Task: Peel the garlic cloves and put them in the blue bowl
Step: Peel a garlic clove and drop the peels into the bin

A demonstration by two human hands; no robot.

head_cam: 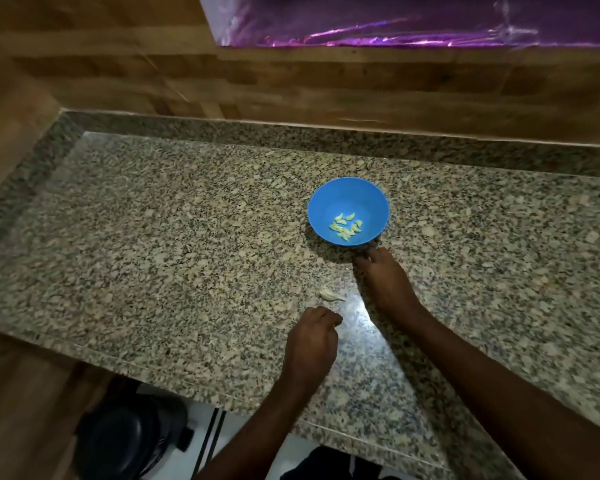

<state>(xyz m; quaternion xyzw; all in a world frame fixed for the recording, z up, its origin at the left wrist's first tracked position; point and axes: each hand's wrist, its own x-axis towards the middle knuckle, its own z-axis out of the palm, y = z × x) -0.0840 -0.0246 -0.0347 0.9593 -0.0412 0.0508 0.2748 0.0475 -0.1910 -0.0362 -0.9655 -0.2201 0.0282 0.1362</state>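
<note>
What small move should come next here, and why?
Probably the left hand picks up the pale garlic piece lying on the granite counter just beyond it. The right hand sits near the blue bowl, which already holds peeled cloves.

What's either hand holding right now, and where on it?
Cannot tell. The left hand is curled near the garlic piece; the right hand reaches beside the blue bowl. Fingertips hidden.
</note>
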